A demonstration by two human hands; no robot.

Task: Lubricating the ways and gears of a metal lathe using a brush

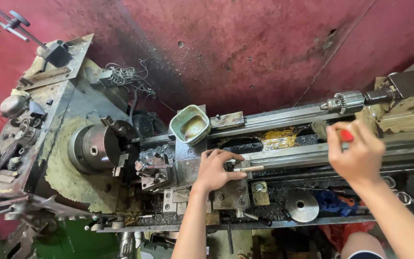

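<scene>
While left hand [215,169] rests on carriage [202,180], red handle [346,135] inside right fingers [343,144].

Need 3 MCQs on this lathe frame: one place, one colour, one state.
1. Where does the left hand rest?
A. on the carriage
B. on the drill chuck
C. on the wall

2. What colour is the handle held in the right hand?
A. blue
B. red
C. yellow

3. The lathe chuck is:
A. holding a long bar
B. removed
C. without a visible workpiece

Answers: 1 A, its fingers lie on the carriage by a small lever; 2 B, red shows between the fingers; 3 C, only bare jaws show.
</scene>
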